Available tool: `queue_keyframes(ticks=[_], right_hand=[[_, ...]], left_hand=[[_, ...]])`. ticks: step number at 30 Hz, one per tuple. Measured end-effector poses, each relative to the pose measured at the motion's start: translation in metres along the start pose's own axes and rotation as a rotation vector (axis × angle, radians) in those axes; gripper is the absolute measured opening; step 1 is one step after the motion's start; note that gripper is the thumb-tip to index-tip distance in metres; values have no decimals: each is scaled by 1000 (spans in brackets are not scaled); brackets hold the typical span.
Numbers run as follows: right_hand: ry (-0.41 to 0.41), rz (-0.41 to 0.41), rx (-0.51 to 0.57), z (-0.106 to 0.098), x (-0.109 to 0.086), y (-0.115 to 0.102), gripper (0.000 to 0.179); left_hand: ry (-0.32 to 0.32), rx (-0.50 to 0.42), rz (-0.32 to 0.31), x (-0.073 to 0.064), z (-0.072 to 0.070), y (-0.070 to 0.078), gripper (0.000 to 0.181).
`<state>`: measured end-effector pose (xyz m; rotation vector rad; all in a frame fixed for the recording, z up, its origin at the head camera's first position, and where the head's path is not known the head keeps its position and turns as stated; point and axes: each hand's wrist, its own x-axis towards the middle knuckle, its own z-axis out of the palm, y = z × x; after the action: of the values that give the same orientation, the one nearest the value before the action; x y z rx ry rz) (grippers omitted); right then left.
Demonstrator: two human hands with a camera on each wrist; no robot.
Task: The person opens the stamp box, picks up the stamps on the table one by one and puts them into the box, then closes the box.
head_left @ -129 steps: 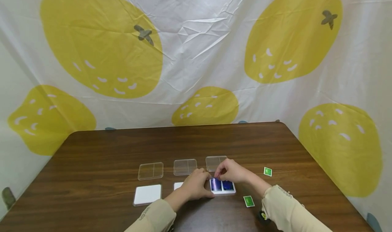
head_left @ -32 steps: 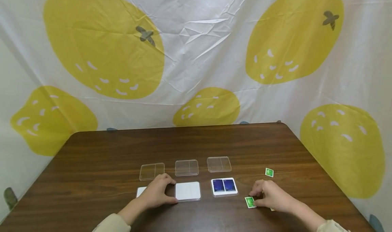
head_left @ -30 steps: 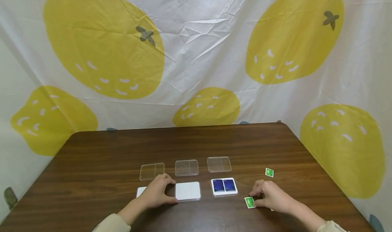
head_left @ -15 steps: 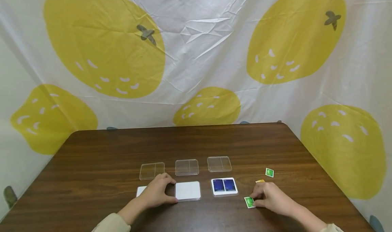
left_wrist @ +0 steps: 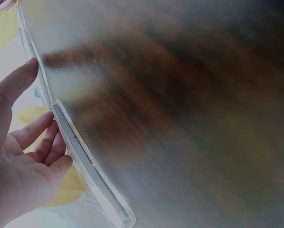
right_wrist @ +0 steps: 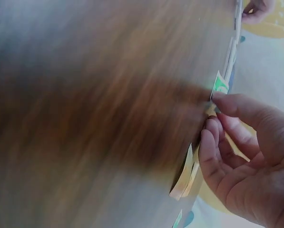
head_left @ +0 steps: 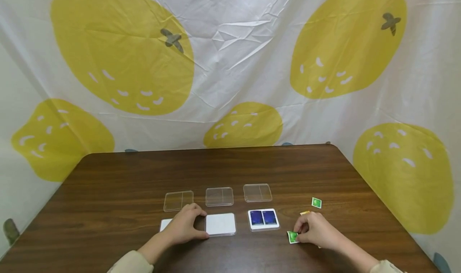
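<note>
My right hand (head_left: 318, 229) pinches a small green stamp with a white border (head_left: 292, 237) between thumb and fingertips, at the right of the table. The stamp's free edge (right_wrist: 219, 83) tilts up in the right wrist view. My left hand (head_left: 185, 226) lies between two white-filled clear cases, its thumb and fingers spread along the left edge of the middle case (head_left: 221, 224). It partly covers the left case (head_left: 165, 224). To the right stands a case (head_left: 264, 227) with two dark blue stamps side by side on its white insert.
Behind the cases lie three clear lids: left (head_left: 174, 201), middle (head_left: 219, 197) and right (head_left: 257, 193). Another green stamp (head_left: 316, 202) lies farther back on the right. Yellowish paper pieces (right_wrist: 182, 180) with curled edges lie by my right hand. A lemon-print cloth (head_left: 241, 73) hangs behind the table.
My right hand has left the blue stamps and now grips the green stamp, whose edge has just lifted. My left hand has moved left from the right case to the middle one.
</note>
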<state>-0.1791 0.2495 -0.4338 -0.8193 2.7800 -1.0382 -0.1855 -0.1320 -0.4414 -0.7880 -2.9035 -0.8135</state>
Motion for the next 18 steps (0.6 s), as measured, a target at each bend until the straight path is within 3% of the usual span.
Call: queue_keyframes(ticks=[18], right_hand=[[0, 131, 137, 1, 2, -4, 18]], left_hand=[[3, -3, -5, 0, -1, 0, 51]])
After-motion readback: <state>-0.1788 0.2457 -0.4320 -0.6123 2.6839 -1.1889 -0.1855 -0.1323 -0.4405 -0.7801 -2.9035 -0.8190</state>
